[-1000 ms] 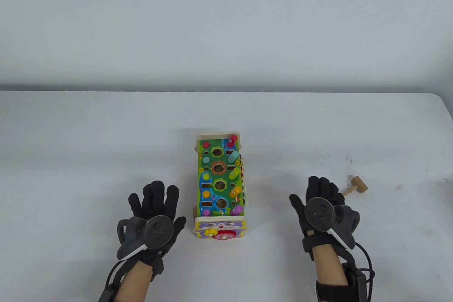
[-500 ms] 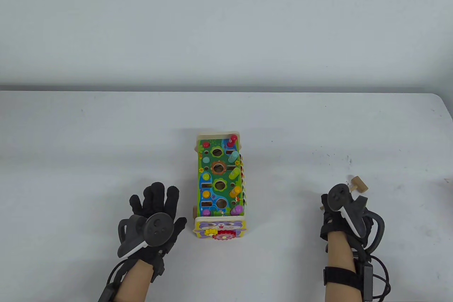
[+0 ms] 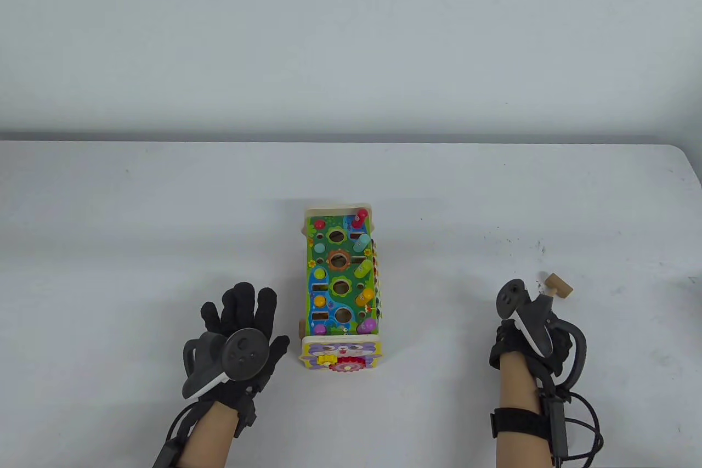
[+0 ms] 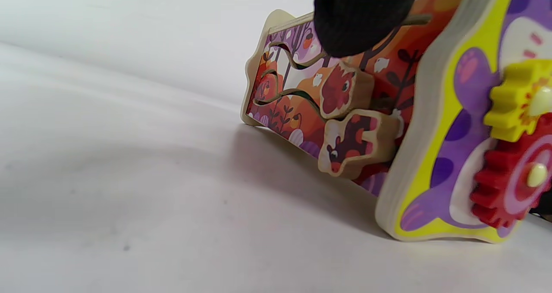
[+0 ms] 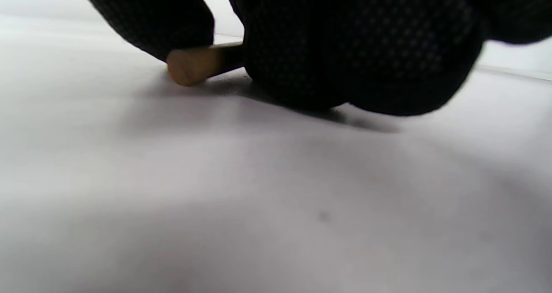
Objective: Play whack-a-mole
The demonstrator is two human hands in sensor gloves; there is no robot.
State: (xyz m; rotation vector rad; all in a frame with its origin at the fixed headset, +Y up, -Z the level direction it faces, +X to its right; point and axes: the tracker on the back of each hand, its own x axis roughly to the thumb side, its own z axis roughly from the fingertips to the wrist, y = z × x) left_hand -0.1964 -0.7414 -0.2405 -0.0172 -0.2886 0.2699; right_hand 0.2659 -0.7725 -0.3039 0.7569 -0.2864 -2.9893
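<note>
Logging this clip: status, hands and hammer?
Right hand grips hammer handle, low on table. Left hand flat, open, beside toy. Nothing in the way.

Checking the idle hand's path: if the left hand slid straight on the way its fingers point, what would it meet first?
Probably nothing: the left hand points up the bare table, passing just left of the toy box; clearance is hard to judge.

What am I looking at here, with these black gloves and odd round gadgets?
Those are a person's hands in sensor gloves; the round gadgets are trackers strapped on. One camera looks down at the white table; two more sit on the wrists. The left hand lies open beside a colourful wooden toy with pegs and holes. The right hand closes its fingers around the handle of a small wooden hammer, low at the table.
</note>
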